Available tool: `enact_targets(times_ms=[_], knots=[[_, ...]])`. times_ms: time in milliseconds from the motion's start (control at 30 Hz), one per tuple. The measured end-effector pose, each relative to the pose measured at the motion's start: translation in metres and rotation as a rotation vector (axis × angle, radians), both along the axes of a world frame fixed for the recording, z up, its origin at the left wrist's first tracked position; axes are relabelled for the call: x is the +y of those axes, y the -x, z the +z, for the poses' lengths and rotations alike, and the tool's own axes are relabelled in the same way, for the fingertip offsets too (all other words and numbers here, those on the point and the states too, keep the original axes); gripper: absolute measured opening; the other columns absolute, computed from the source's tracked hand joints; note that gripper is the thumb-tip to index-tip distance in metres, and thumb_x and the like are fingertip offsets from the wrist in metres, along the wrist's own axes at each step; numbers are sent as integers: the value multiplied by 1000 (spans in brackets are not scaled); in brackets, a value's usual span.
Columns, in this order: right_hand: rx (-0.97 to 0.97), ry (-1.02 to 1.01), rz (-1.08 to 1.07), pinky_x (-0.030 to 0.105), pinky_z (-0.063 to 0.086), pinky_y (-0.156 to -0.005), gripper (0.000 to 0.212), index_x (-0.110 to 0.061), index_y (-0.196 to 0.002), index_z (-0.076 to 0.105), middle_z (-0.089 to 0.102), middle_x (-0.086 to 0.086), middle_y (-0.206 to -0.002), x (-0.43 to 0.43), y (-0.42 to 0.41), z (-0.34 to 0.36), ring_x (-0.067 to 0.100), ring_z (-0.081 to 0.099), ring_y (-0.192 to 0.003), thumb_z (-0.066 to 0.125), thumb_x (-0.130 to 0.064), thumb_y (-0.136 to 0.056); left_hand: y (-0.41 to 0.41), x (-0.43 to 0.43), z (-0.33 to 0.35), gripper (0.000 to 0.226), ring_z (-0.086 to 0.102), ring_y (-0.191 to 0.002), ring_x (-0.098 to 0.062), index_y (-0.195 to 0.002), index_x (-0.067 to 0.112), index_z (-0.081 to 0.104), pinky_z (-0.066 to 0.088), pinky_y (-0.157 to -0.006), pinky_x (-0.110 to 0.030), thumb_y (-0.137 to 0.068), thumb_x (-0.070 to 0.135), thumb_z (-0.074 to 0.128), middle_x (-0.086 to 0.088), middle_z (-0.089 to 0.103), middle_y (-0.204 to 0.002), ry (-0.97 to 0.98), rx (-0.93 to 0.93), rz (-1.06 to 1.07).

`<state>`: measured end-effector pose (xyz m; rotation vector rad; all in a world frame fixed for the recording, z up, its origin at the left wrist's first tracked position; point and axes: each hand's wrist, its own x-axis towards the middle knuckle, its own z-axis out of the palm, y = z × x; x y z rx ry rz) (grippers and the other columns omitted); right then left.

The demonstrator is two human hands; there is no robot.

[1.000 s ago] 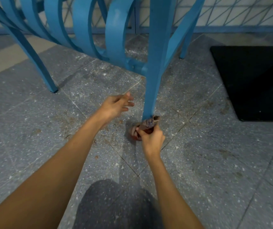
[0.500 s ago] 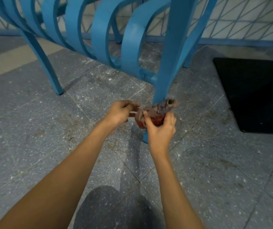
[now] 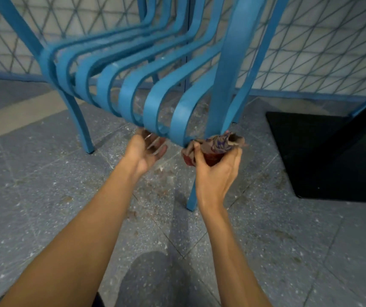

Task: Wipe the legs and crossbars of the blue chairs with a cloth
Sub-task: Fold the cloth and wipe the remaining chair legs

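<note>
A blue slatted chair fills the upper half of the view. Its near front leg runs down to the floor at centre. My right hand is shut on a crumpled red and patterned cloth, pressed around that leg just below the seat's front rail. The leg's lower part shows beneath my hand. My left hand is open, fingers spread, just under the curled front ends of the seat slats and left of the cloth, holding nothing.
Another chair leg stands on the floor at left. A black mat lies on the right. A tiled wall with a blue skirting runs behind. The grey speckled floor is dusty around the legs.
My right hand has slid the cloth up the leg from its foot to just under the seat. My left hand came to the cloth, then drew back open.
</note>
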<state>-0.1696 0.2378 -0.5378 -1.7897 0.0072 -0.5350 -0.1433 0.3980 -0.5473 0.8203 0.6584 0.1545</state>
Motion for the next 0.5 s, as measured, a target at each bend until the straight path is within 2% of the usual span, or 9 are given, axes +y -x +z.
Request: enact_targets(times_ms=[100,167,267,367,433,500], knots=[[34,17,21,35,44,-100,60,5,-126,50,53,14,-120,3,0,10,26,52,-113,78,-16,-77,-5,11,11,43,61,-102,-25,-117,10,55,51,-89,-41,-96,44,39,-12,62,-114,259,-59,69],[69,10,31,32,42,-100,58,2,-127,48,52,11,-120,4,1,17,25,51,-114,76,-11,-78,-8,11,11,53,57,-113,-31,-127,8,50,47,-96,-49,-96,49,36,-17,58,-125,332,-94,95],[81,22,26,34,43,-99,55,2,-127,48,52,10,-116,5,0,24,23,52,-110,73,-4,-79,-14,8,14,52,56,-115,-37,-129,7,49,43,-98,-56,-98,46,34,-21,58,-125,410,-151,134],[76,52,6,29,44,-96,50,4,-124,51,53,13,-116,1,-5,25,21,54,-106,70,0,-79,-22,0,16,45,58,-112,-37,-130,10,51,42,-98,-59,-99,38,33,-20,61,-121,426,-155,148],[109,71,-32,24,41,-93,45,6,-120,55,56,16,-114,-11,-13,28,25,56,-105,69,1,-78,-26,-14,16,39,60,-106,-35,-123,12,55,45,-95,-56,-100,32,32,-18,63,-115,424,-166,149],[143,97,-77,23,40,-92,42,4,-118,58,59,16,-112,-30,-25,32,28,57,-105,67,4,-77,-28,-34,18,32,61,-92,-28,-109,13,59,49,-84,-49,-99,30,35,-14,65,-103,417,-187,125]])
